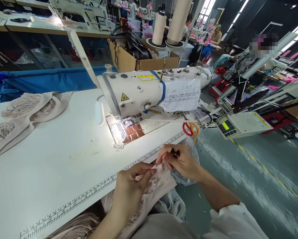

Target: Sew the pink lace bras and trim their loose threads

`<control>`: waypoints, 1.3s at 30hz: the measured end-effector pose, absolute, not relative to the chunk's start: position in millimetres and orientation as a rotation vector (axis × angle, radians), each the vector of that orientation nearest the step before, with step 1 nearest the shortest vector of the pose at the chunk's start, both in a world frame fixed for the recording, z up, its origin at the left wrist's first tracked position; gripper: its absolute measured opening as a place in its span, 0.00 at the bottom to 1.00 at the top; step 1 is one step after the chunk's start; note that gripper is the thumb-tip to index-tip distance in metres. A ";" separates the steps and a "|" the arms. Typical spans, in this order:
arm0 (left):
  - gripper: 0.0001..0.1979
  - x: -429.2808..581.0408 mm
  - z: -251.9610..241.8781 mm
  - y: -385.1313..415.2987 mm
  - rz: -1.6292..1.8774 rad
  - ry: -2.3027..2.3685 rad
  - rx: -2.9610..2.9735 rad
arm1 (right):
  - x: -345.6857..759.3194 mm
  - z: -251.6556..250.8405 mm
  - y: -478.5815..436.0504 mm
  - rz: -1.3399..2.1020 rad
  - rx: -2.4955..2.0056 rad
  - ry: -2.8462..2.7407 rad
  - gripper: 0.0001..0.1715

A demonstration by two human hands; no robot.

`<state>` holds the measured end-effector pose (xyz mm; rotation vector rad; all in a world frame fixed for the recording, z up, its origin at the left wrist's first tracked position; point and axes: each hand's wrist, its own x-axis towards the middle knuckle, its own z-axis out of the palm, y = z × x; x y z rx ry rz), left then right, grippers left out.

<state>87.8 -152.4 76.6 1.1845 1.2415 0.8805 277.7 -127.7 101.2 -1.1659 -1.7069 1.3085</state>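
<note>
My left hand (pixel 131 186) is closed around a pale lace garment piece (pixel 158 186) at the near edge of the white sewing table (pixel 64 159). My right hand (pixel 181 162) pinches the same piece from the right, and a small dark bow (pixel 175 152) sits between its fingertips. The white sewing machine (pixel 144 91) lies just beyond my hands, its lamp lighting the needle plate (pixel 129 131). More lace fabric spills over my lap below the table edge.
A stack of lace pieces (pixel 22 113) lies at the table's left. Red and yellow scissors (pixel 190 128) rest right of the machine, beside a control panel (pixel 238 124). A clear plastic bag (pixel 188 146) hangs under my right hand. Thread cones (pixel 168 23) and other workers stand behind.
</note>
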 end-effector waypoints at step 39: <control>0.14 79.8 73.0 -142.5 0.948 1.141 0.951 | 304.1 66.3 -123.4 1.307 -1.228 -2.068 0.23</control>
